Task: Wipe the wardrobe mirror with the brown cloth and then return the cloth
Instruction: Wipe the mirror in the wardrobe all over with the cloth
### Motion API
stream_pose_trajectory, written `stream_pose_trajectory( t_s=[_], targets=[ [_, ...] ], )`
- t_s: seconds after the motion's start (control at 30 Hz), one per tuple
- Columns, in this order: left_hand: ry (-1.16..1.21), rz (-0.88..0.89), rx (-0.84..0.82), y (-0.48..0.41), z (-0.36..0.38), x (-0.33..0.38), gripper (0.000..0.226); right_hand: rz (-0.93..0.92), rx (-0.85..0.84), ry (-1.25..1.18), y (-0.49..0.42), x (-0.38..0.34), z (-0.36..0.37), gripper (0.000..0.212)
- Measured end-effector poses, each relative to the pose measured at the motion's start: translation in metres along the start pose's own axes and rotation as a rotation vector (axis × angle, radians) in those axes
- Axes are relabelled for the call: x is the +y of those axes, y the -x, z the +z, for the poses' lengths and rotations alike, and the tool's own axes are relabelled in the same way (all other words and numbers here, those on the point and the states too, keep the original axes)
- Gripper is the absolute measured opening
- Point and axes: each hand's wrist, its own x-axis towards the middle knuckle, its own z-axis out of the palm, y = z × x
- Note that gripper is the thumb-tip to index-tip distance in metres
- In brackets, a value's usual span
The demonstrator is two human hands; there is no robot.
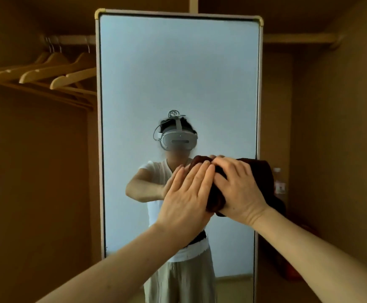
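1. The cloth (262, 171) is dark brown and all bunched up in a thick lump.
2. It sits against the mirror (178, 73), about halfway up, on the right side. Its right end sticks out past the right edge of the mirror.
3. The right hand (241, 189) lies on top of the cloth, and its fingers bend round the lump and grip it.
4. The left hand (187, 193) is flat with straight fingers. Its fingertips touch the left end of the cloth, just beside the right hand.
5. The mirror is tall and stands upright. It has a pale frame (100, 127) with yellow caps on the top corners.
6. In the glass I can see the person in a white top with a white headset (179, 139) on, both arms held out to the cloth.
7. The mirror stands inside a brown wardrobe (36, 171).
8. On the left, wooden hangers (47, 71) hang on a rail (73, 39), far up and well apart from the hands.
9. On the right, a bottle (279, 182) peeks out just past the cloth, behind the mirror's edge.
10. The two arms cover the low part of the glass.
11. There is lots of bare glass above the hands and to their left. The right edge of the mirror is right under the cloth.
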Motion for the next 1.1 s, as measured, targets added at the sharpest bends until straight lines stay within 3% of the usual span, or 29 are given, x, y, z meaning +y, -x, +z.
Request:
stream_pose_trajectory(
  t_s=[0.17, 0.33, 0.5, 0.7, 0.77, 0.87, 0.97, 1.1],
  targets=[
    [-0.066, 0.026, 0.088, -0.061, -0.018, -0.020, 0.065, 0.019, 0.024, 0.030, -0.051, 0.037, -0.030, 0.068],
    [-0.125, -0.075, 0.079, -0.127, -0.041, -0.020, 0.083, 0.151, 0.100, -0.044, -0.095, 0.059, -0.053, 0.066],
    [-0.110, -0.105, 0.101, -0.092, -0.027, -0.003, 0.086, 0.155, 0.141, -0.136, -0.063, 0.038, -0.039, 0.062],
    [-0.288, -0.095, 0.009, -0.001, 0.015, 0.031, 0.066, -0.065, -0.131, -0.291, 0.046, 0.014, -0.020, 0.081],
    [-0.316, -0.126, -0.079, 0.012, 0.016, 0.038, 0.075, -0.100, -0.166, -0.222, 0.071, 0.019, -0.022, 0.083],
    [-0.300, -0.202, -0.163, 0.011, 0.015, 0.047, 0.096, 0.006, -0.152, -0.118, 0.084, 0.032, -0.028, 0.079],
    [-0.290, -0.270, -0.206, 0.001, 0.016, 0.061, 0.100, 0.110, -0.164, -0.111, 0.085, 0.032, -0.031, 0.072],
    [-0.250, -0.295, -0.219, -0.011, 0.011, 0.061, 0.095, 0.093, -0.150, -0.102, 0.063, 0.032, -0.039, 0.051]
  ],
)
